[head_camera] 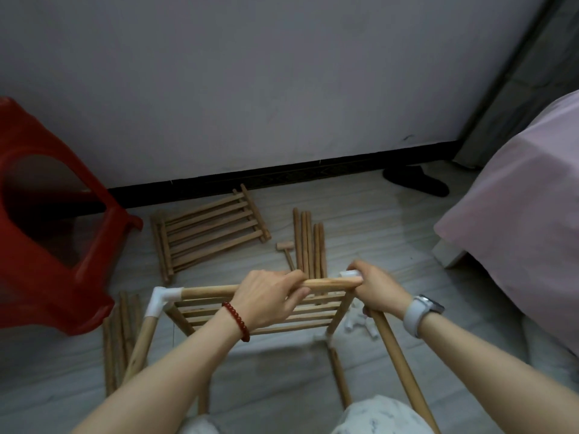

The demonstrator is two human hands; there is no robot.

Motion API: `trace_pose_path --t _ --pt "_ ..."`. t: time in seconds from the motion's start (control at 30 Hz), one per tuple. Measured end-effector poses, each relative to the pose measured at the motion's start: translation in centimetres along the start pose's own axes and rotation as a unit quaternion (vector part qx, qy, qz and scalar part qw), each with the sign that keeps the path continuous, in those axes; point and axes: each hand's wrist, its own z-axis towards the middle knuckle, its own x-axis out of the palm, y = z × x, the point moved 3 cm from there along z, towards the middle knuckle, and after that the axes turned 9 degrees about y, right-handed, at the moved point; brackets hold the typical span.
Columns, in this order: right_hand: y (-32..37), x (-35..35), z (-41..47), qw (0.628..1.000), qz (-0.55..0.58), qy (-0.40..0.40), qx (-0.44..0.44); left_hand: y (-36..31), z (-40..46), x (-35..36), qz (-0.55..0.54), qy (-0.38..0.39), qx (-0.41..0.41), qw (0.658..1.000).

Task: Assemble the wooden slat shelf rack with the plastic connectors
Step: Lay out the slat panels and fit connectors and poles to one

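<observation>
Wooden top rail (213, 290) of half-built rack at 6 o'clock, gripped by left hand (266, 297), right hand (374, 288) clamped round white corner connector (350, 274) and rail end: likely cocked, jammed joint under off-axis push.

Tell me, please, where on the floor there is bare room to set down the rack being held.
Bare floor lies between the spare slat panel and the held rack's top rail, and wider to the right, between the loose dowels and the bed. It is crowded beside the red stool, where more dowels lie.
</observation>
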Motion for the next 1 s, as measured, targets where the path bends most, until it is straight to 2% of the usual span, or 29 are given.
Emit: trace_pose_path --t 0.03,0.1,0.2,0.27,0.37,0.4,0.43,0.5,0.57,0.63,0.67,0.73,0.83,1.0 --pt "-0.1 0.0 0.0 0.995 0.088 0.050 0.003 0.0 -0.1 -0.1 -0.006 0.003 0.002 1.000" --pt "-0.5 -0.4 0.0 0.962 0.221 0.159 0.003 0.2 -0.4 -0.3 -0.018 0.002 0.015 1.000" --pt "-1.8 -0.8 0.3 0.896 0.335 0.291 -0.013 0.4 -0.8 -0.2 -0.027 -0.010 0.054 0.998" --pt "-2.5 -1.0 0.6 0.852 0.401 0.337 -0.005 0.7 -0.8 0.0 -0.037 -0.002 0.058 0.998" --pt "-2.9 -1.4 1.0 0.810 0.475 0.342 0.007 0.5 -1.0 0.2 -0.031 0.027 0.056 0.998" --pt "-2.8 -1.4 0.9 0.815 0.472 0.337 0.012 0.3 -1.1 0.2 -0.027 0.044 0.053 0.997" --pt "-2.5 -1.3 0.9 0.838 0.440 0.323 0.020 0.2 -1.1 0.2 -0.024 0.062 0.049 0.997" --pt "-1.7 -1.0 0.8 0.913 0.310 0.259 0.051 0.1 -0.8 0.1 -0.026 0.110 0.030 0.993" --pt "-0.6 -0.8 0.9 0.961 0.199 0.176 0.080 0.3 0.0 -0.3 -0.096 0.168 -0.024 0.981" --pt "0.5 -0.5 1.3 0.972 0.176 0.122 0.098 0.5 1.2 -0.4 -0.194 0.180 -0.096 0.960" --pt "0.8 -0.3 1.4 0.970 0.189 0.104 0.115 0.5 2.0 -0.3 -0.195 0.179 -0.118 0.957" --pt "0.8 0.3 1.5 0.962 0.218 0.071 0.150 0.1 3.0 0.4 -0.198 0.207 -0.134 0.949" --pt "0.3 0.8 1.8 0.967 0.195 0.001 0.162 -0.1 4.5 1.4 -0.246 0.230 -0.150 0.929" --pt "0.4 0.8 1.9 0.981 0.117 -0.041 0.152 0.1 5.9 2.6 -0.102 0.240 -0.106 0.960"
